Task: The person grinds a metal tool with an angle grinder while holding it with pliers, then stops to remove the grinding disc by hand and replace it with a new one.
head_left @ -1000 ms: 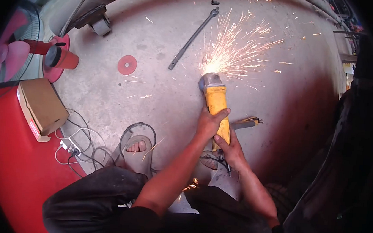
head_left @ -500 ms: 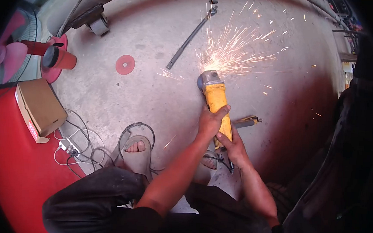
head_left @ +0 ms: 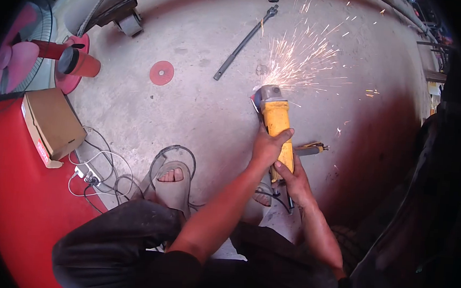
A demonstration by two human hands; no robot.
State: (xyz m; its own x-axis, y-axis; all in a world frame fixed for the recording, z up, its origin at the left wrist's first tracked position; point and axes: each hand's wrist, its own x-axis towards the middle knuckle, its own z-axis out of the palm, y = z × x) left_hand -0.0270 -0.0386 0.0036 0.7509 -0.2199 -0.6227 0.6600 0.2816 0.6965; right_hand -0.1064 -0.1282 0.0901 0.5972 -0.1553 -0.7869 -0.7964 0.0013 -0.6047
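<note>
Both of my hands grip a yellow angle grinder [head_left: 277, 118], its grey head pointing away from me. My left hand [head_left: 268, 148] wraps the middle of the body with the thumb on top. My right hand [head_left: 295, 181] closes round the rear end, near the cord. A blue-and-red edged disc [head_left: 257, 99] shows at the left of the head. Bright sparks [head_left: 300, 63] fan out forward and to the right. What the disc touches is mostly hidden beneath the grinder.
A long dark bar [head_left: 245, 43] and a red disc [head_left: 161, 73] lie on the concrete floor. Beside my right hand is a yellow-and-grey tool [head_left: 311, 148]. To the left are a cardboard box [head_left: 53, 123], a power strip [head_left: 87, 175] with cords, and a pink fan [head_left: 19, 65].
The grinder and my hands appear slightly farther right, while the floor objects have also shifted right in view. Sparks still fly, in a somewhat thinner spray. Both hands keep their grip.
</note>
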